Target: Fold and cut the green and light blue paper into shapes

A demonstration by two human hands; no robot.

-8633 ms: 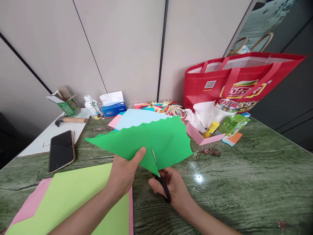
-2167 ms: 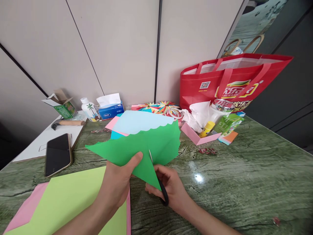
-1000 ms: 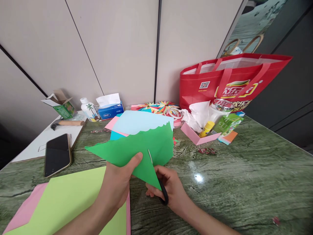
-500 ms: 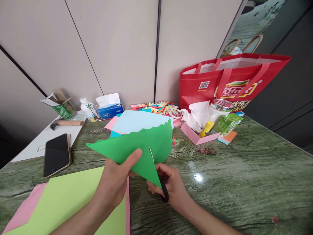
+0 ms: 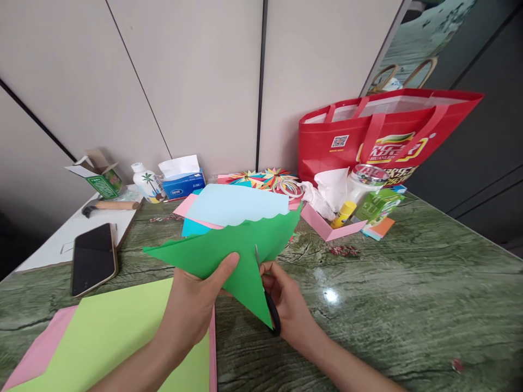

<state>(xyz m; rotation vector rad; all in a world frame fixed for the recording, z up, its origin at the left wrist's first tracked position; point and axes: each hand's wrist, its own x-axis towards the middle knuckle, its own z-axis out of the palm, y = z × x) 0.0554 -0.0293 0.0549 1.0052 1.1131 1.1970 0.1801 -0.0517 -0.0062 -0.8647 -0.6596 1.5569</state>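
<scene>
Pinching green paper (image 5: pixel 220 247), left hand (image 5: pixel 194 296); right hand (image 5: pixel 289 302) clasping scissors (image 5: pixel 275 316), apparently half hidden; pale-blue sheet (image 5: pixel 239 203) behind, partly blocked.

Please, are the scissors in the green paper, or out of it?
In: a blade of the scissors shows against the green paper, which the left hand grips; the right hand holds the scissors.

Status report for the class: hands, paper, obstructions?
Left hand gripping green paper. Right hand holding scissors, blade at cut. Light blue sheet beyond, clear of blade.
</scene>
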